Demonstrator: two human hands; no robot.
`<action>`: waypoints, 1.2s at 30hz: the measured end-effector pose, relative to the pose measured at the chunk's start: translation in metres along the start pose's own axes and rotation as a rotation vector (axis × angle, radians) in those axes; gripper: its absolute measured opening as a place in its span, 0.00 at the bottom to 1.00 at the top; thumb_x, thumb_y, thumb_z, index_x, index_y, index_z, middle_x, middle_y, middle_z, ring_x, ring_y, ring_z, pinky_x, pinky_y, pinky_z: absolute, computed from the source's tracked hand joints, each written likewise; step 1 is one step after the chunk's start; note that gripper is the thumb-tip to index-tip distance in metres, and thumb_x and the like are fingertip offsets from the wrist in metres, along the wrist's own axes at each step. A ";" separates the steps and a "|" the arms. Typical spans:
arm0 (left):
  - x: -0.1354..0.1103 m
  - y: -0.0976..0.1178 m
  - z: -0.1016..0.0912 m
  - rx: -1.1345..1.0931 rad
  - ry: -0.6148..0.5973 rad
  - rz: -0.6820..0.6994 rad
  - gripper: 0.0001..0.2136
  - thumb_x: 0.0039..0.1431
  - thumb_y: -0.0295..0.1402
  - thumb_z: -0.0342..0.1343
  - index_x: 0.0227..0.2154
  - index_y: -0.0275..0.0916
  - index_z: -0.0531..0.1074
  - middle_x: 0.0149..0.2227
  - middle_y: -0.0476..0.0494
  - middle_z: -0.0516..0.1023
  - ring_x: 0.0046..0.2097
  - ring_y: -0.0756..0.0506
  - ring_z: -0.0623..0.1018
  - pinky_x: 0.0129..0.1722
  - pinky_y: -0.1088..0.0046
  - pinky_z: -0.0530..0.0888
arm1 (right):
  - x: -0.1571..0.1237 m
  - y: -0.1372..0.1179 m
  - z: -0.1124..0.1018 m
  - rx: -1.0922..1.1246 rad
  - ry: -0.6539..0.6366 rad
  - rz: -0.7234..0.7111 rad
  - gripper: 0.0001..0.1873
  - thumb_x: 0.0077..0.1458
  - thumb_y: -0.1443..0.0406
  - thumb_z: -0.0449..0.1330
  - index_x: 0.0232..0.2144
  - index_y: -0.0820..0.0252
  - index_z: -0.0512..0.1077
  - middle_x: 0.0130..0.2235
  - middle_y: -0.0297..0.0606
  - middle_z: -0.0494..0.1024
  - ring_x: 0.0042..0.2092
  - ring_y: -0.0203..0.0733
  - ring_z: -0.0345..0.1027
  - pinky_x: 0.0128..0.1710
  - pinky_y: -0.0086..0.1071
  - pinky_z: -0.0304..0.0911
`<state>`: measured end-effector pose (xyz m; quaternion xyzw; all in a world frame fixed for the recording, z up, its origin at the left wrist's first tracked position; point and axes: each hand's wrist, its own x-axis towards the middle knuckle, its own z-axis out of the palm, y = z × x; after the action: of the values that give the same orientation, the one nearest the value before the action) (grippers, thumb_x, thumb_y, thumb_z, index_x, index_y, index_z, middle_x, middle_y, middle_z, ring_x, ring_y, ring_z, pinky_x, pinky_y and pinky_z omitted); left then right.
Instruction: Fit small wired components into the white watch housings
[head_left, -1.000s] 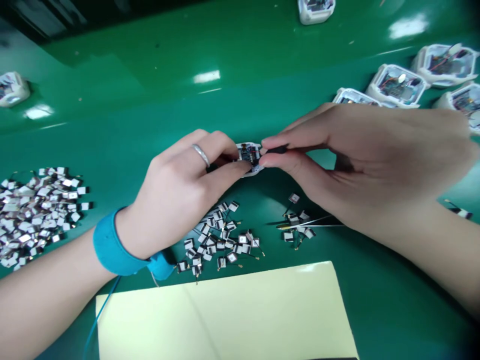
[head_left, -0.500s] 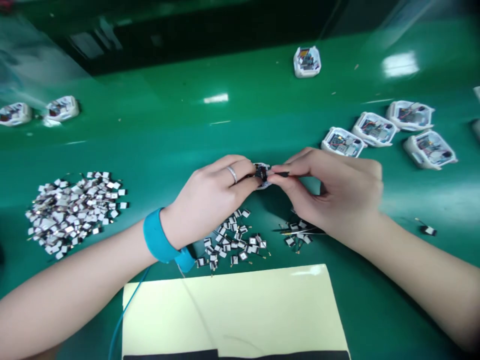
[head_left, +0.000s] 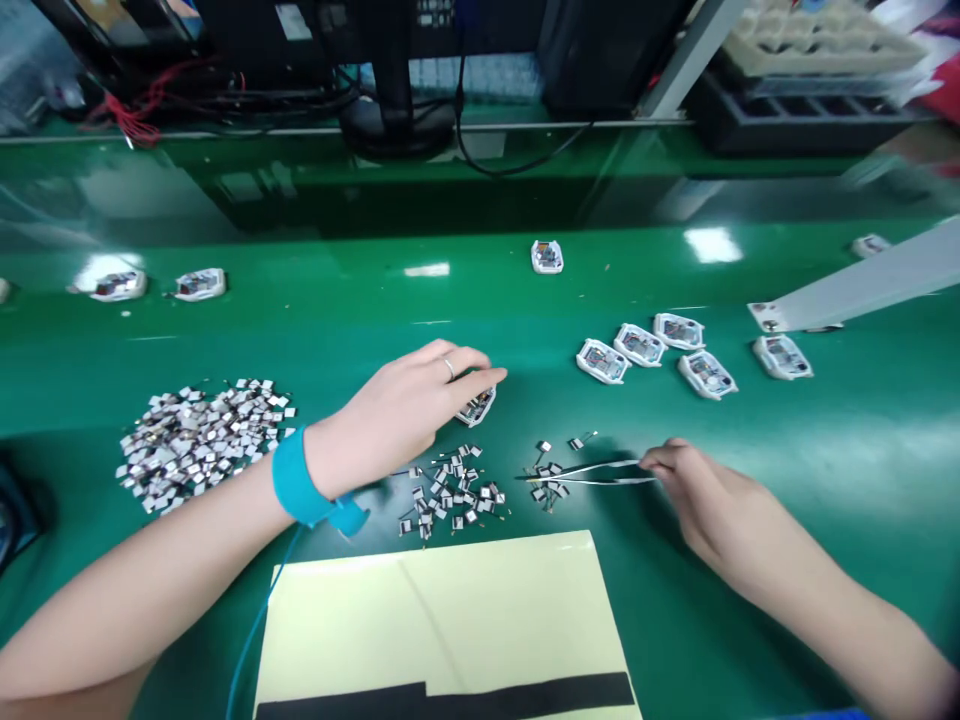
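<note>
**Left hand (head_left: 394,418) stays at the white-cased circuit module (head_left: 476,407) as right hand (head_left: 709,510) moves to the tweezers (head_left: 592,472)**

The two hands no longer meet over the module. Half a second earlier they pinched it together; now the right hand sits well apart, lower right. Its fingertips (head_left: 654,460) are closed on the tail of the tweezers, whose tips reach the small cluster of square parts (head_left: 547,482). The left hand lies open and relaxed, its fingers extended, with the module on the green bench mat (head_left: 450,335) just under the fingertips. Whether they touch it, the view does not settle.

The head has tilted up, so the view is wider. More white-cased modules (head_left: 637,345) now show in a row to the right, and a monitor stand (head_left: 396,130) appears beyond the bench. The large pile of square parts (head_left: 196,445) remains left, a smaller pile (head_left: 450,490) lies below the module, and a pale yellow sheet (head_left: 442,625) lies nearest the person.
</note>
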<state>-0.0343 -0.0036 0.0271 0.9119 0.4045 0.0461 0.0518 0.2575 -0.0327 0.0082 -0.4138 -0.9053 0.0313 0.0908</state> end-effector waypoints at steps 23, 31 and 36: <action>-0.005 -0.006 0.010 -0.645 0.211 -0.229 0.29 0.47 0.26 0.57 0.53 0.42 0.53 0.46 0.48 0.71 0.45 0.47 0.70 0.46 0.69 0.69 | 0.026 -0.028 -0.029 0.090 0.179 0.014 0.10 0.55 0.61 0.51 0.30 0.60 0.67 0.28 0.34 0.70 0.24 0.31 0.65 0.23 0.26 0.59; -0.020 0.032 -0.028 -0.670 0.406 -0.280 0.29 0.45 0.27 0.59 0.51 0.40 0.54 0.44 0.49 0.73 0.45 0.49 0.73 0.47 0.73 0.69 | 0.097 -0.073 -0.037 -0.081 0.362 -0.351 0.11 0.53 0.74 0.47 0.32 0.67 0.70 0.30 0.41 0.73 0.30 0.35 0.65 0.25 0.28 0.62; -0.023 0.032 -0.030 -0.712 0.392 -0.277 0.29 0.45 0.26 0.59 0.50 0.38 0.55 0.44 0.48 0.73 0.44 0.51 0.73 0.44 0.77 0.71 | 0.102 -0.076 -0.044 -0.012 0.280 -0.335 0.09 0.52 0.73 0.48 0.28 0.67 0.69 0.29 0.41 0.70 0.28 0.36 0.63 0.23 0.29 0.60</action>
<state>-0.0304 -0.0400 0.0605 0.7482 0.4841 0.3480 0.2911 0.1446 -0.0062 0.0757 -0.2585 -0.9401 -0.0475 0.2173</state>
